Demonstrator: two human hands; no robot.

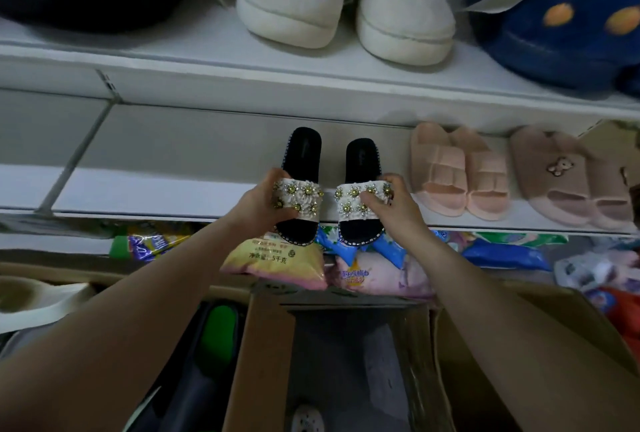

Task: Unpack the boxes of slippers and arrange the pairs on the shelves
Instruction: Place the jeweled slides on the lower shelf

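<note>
Black slippers with flower straps, one in each hand, at the middle shelf

Left hand (266, 203) holds the left slipper (303, 154) by its white beaded strap, grip curled round the strap's outer side. Right hand (391, 206) holds the right slipper (360, 158) the same way, thumb on top of the strap, fingers round its outer edge. The two slippers sit side by side with a small gap, heels pointing to the back of the middle shelf (173, 189), toes sticking out past its front edge (can't tell if they rest fully on it). Just right of them on the same shelf is a pink pair (457, 172), then a beige pair with a bear (568, 175). The upper shelf (207, 68) carries a white pair (346, 5) and blue fuzzy slippers (561, 26). Colourful packets (277, 262) lie under the shelf, and an open cardboard box (263, 362) sits below the arms
</note>
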